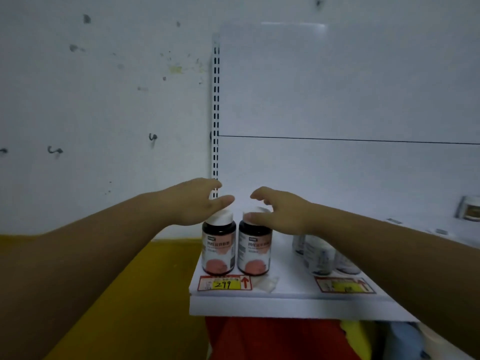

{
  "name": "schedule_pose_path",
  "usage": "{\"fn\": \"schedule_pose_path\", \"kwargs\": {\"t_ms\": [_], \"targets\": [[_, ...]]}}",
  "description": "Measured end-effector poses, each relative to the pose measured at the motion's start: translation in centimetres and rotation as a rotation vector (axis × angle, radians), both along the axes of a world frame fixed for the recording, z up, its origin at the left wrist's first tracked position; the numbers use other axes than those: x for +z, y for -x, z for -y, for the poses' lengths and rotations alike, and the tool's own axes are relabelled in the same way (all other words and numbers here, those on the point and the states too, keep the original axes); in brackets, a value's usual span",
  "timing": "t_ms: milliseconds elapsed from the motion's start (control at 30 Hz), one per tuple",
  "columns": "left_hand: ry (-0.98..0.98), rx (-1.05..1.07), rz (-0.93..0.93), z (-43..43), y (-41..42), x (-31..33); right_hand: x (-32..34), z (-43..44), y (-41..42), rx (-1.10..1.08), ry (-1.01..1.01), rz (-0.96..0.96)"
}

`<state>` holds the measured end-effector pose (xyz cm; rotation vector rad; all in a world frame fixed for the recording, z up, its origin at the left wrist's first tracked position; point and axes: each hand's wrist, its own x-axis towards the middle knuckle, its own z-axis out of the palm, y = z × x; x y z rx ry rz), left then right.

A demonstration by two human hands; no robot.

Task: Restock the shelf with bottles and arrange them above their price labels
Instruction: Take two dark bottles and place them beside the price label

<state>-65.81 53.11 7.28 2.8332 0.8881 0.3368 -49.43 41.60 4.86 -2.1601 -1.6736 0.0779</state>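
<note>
Two dark bottles with white caps and pink labels stand upright side by side at the left end of the white shelf (285, 305). The left bottle (218, 249) and the right bottle (255, 252) stand just behind a red and yellow price label marked 299 (224, 283). My left hand (193, 202) hovers over the left bottle's cap with fingers spread. My right hand (279, 210) has its fingers curled loosely around the right bottle's cap; whether it grips is unclear. White bottles (318, 258) stand further right, partly hidden by my right forearm, behind a second price label (344, 284).
A slotted white upright (215, 113) runs up the back panel behind the bottles. A small clear plastic clip (268, 283) lies on the shelf between the two labels. Another jar (470, 211) sits at the far right. Red and yellow items show below the shelf.
</note>
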Motion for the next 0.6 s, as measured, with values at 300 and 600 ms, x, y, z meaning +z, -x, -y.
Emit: {"fn": "schedule_pose_path", "kwargs": {"t_ms": [300, 600], "targets": [[-0.249, -0.128, -0.114, 3.4, -2.3, 1.8, 2.8, 7.4, -2.2, -0.169, 0.05, 0.391], [-0.212, -0.254, -0.147, 17.9, -14.0, 2.4, 1.7, 24.9, -9.5, -0.313, 0.153, 0.466]]}}
